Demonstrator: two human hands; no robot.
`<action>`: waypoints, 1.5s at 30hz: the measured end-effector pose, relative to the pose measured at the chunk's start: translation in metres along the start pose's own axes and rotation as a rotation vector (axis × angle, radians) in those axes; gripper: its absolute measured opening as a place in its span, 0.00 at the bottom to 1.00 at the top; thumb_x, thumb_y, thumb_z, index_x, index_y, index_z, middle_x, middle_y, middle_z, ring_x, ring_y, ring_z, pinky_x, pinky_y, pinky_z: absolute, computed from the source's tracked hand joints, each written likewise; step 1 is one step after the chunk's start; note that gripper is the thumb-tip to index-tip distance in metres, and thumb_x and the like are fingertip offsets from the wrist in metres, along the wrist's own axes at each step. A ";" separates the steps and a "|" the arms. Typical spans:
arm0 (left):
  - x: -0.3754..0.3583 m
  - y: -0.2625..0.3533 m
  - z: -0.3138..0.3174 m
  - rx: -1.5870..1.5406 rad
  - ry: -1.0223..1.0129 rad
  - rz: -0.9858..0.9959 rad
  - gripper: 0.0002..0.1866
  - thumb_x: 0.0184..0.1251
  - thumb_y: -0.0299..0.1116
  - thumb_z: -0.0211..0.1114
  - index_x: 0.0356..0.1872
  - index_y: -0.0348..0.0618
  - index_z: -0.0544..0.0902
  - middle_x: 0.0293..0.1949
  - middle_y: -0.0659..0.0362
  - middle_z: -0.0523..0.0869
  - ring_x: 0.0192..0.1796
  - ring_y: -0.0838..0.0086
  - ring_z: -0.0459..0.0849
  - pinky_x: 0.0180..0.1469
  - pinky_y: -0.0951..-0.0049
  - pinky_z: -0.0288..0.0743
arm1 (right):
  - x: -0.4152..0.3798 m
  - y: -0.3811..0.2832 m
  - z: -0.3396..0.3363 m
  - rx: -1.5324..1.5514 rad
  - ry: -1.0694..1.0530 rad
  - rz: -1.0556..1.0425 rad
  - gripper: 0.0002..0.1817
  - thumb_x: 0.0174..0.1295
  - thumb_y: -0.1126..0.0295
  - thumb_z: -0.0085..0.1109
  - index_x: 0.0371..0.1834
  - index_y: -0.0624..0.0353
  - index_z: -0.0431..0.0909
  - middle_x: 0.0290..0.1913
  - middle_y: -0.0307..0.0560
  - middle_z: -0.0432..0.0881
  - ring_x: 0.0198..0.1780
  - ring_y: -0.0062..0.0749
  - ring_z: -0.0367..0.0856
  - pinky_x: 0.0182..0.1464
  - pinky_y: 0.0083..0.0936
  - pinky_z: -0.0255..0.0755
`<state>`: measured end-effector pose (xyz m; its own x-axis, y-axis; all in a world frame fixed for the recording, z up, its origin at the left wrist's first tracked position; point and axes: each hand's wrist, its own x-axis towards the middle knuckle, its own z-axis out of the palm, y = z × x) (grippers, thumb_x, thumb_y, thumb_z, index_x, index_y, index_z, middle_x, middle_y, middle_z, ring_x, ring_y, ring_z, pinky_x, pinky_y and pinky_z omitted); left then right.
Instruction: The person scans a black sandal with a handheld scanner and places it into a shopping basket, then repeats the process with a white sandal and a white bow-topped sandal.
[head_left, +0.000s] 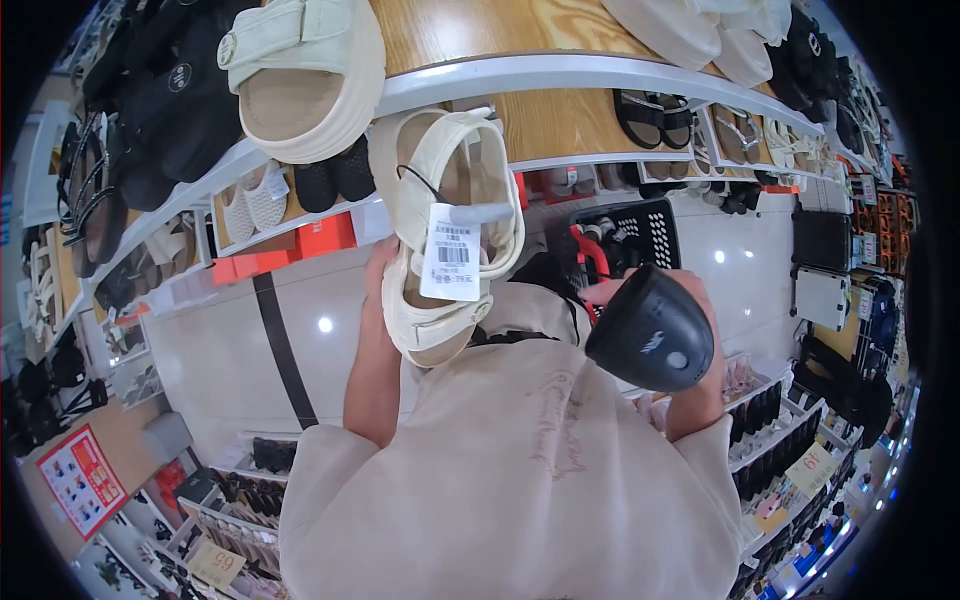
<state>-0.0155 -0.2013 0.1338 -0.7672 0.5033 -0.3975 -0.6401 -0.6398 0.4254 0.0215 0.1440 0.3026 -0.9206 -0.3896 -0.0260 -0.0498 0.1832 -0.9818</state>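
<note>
My left hand is closed on a pair of cream sandals, held up in front of the shelf; most of its fingers are hidden behind the soles. A white price tag with a barcode hangs from the sandals on a black loop, its printed face turned to me. To the right, my right hand grips a black handheld barcode scanner, whose rounded head covers much of the hand. The scanner and the tag are apart.
A white-edged wooden shelf crosses the top, bearing a cream platform sandal and black footwear. Beyond my right hand is a black basket with red parts. Lower shoe racks stand on both sides of the tiled floor.
</note>
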 end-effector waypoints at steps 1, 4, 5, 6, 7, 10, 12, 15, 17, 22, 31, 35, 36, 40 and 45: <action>-0.013 -0.001 0.000 0.010 0.003 -0.009 0.39 0.66 0.49 0.62 0.70 0.30 0.69 0.62 0.42 0.81 0.61 0.55 0.83 0.68 0.58 0.75 | 0.004 -0.015 -0.002 -0.210 -0.053 -0.107 0.22 0.52 0.66 0.71 0.50 0.63 0.82 0.42 0.51 0.88 0.38 0.46 0.88 0.42 0.29 0.79; -0.028 0.003 0.004 0.035 0.014 -0.037 0.39 0.66 0.49 0.62 0.70 0.30 0.69 0.62 0.42 0.81 0.61 0.55 0.83 0.68 0.57 0.74 | 0.011 -0.041 -0.001 -0.324 -0.056 0.032 0.22 0.47 0.64 0.73 0.45 0.63 0.81 0.36 0.52 0.86 0.38 0.50 0.87 0.42 0.32 0.78; -0.009 0.011 0.002 0.043 0.016 -0.044 0.39 0.66 0.49 0.62 0.70 0.30 0.69 0.62 0.42 0.81 0.62 0.55 0.83 0.68 0.57 0.74 | 0.012 -0.042 0.000 -0.308 -0.071 0.071 0.22 0.45 0.65 0.74 0.43 0.62 0.80 0.34 0.51 0.84 0.37 0.49 0.86 0.42 0.33 0.78; -0.015 0.011 0.004 0.050 0.018 -0.051 0.38 0.66 0.49 0.62 0.70 0.30 0.69 0.62 0.42 0.81 0.62 0.55 0.83 0.68 0.57 0.74 | 0.014 -0.044 0.000 -0.302 -0.075 0.065 0.22 0.45 0.65 0.74 0.43 0.62 0.80 0.34 0.51 0.84 0.37 0.49 0.86 0.42 0.33 0.78; -0.005 0.016 0.004 0.055 0.021 -0.056 0.38 0.66 0.49 0.62 0.70 0.30 0.69 0.62 0.42 0.81 0.62 0.55 0.83 0.68 0.57 0.74 | 0.016 -0.046 0.000 -0.364 -0.119 0.030 0.21 0.46 0.65 0.73 0.43 0.62 0.80 0.34 0.51 0.84 0.37 0.50 0.85 0.41 0.33 0.78; 0.006 0.022 0.005 0.062 0.030 -0.072 0.38 0.66 0.49 0.62 0.70 0.30 0.69 0.62 0.42 0.81 0.62 0.55 0.83 0.68 0.57 0.74 | 0.022 -0.044 0.003 -0.432 -0.208 -0.041 0.18 0.46 0.67 0.72 0.40 0.62 0.80 0.33 0.52 0.82 0.36 0.52 0.83 0.38 0.35 0.76; 0.020 0.023 0.007 0.063 0.033 -0.086 0.38 0.66 0.49 0.62 0.70 0.30 0.69 0.62 0.42 0.81 0.62 0.55 0.83 0.68 0.57 0.74 | 0.026 -0.045 0.008 -0.439 -0.248 -0.072 0.17 0.47 0.67 0.72 0.39 0.62 0.80 0.32 0.51 0.81 0.35 0.52 0.82 0.36 0.37 0.75; 0.024 0.022 0.009 0.062 0.027 -0.107 0.38 0.66 0.49 0.62 0.70 0.30 0.70 0.62 0.42 0.81 0.62 0.54 0.83 0.68 0.57 0.74 | 0.036 -0.050 0.014 -0.475 -0.284 -0.113 0.14 0.47 0.68 0.70 0.35 0.61 0.79 0.31 0.50 0.80 0.34 0.51 0.82 0.34 0.38 0.73; 0.020 0.018 0.010 0.059 0.022 -0.121 0.38 0.66 0.49 0.62 0.70 0.30 0.70 0.62 0.42 0.81 0.62 0.54 0.83 0.68 0.57 0.74 | 0.041 -0.046 0.017 -0.554 -0.274 -0.169 0.14 0.46 0.67 0.71 0.34 0.60 0.79 0.29 0.47 0.80 0.33 0.49 0.82 0.32 0.39 0.72; 0.019 0.015 0.013 0.045 0.007 -0.152 0.38 0.67 0.49 0.62 0.70 0.30 0.70 0.62 0.42 0.81 0.62 0.54 0.83 0.68 0.57 0.74 | 0.045 -0.044 0.020 -0.753 -0.347 -0.174 0.14 0.44 0.66 0.72 0.31 0.57 0.78 0.26 0.43 0.80 0.29 0.46 0.82 0.31 0.38 0.73; 0.018 0.009 0.023 0.028 -0.040 -0.219 0.37 0.67 0.49 0.61 0.70 0.29 0.70 0.62 0.42 0.81 0.62 0.54 0.83 0.68 0.57 0.74 | 0.035 -0.062 0.019 -0.900 -0.402 -0.256 0.14 0.43 0.65 0.71 0.29 0.56 0.75 0.24 0.42 0.77 0.27 0.41 0.81 0.29 0.35 0.73; 0.019 0.010 0.028 0.033 -0.067 -0.265 0.37 0.67 0.49 0.61 0.69 0.29 0.70 0.62 0.42 0.81 0.62 0.54 0.83 0.69 0.57 0.73 | 0.023 -0.078 0.013 -0.944 -0.407 -0.264 0.15 0.42 0.66 0.70 0.29 0.56 0.73 0.24 0.40 0.74 0.26 0.37 0.80 0.28 0.32 0.71; 0.018 0.008 0.030 0.035 -0.073 -0.277 0.37 0.67 0.49 0.61 0.69 0.29 0.70 0.62 0.42 0.81 0.62 0.54 0.83 0.69 0.57 0.73 | 0.023 -0.081 0.011 -0.945 -0.406 -0.263 0.15 0.42 0.66 0.70 0.29 0.56 0.73 0.24 0.40 0.74 0.26 0.37 0.80 0.28 0.32 0.71; 0.023 0.009 0.039 0.055 -0.107 -0.333 0.37 0.67 0.49 0.61 0.69 0.29 0.71 0.62 0.42 0.81 0.62 0.54 0.83 0.69 0.57 0.73 | 0.021 -0.084 0.008 -0.956 -0.393 -0.253 0.14 0.43 0.67 0.69 0.29 0.56 0.74 0.24 0.39 0.74 0.26 0.35 0.80 0.28 0.31 0.70; 0.023 0.009 0.056 0.094 -0.150 -0.391 0.37 0.67 0.48 0.61 0.69 0.29 0.71 0.62 0.42 0.81 0.62 0.54 0.83 0.69 0.57 0.73 | 0.018 -0.080 0.009 -0.792 -0.198 -0.302 0.19 0.41 0.67 0.71 0.39 0.59 0.82 0.26 0.40 0.78 0.26 0.36 0.80 0.28 0.30 0.70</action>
<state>-0.0410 -0.1628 0.1737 -0.4588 0.7810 -0.4237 -0.8796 -0.3318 0.3409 0.0119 0.1144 0.3792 -0.7439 -0.6591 0.1101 -0.6034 0.5918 -0.5345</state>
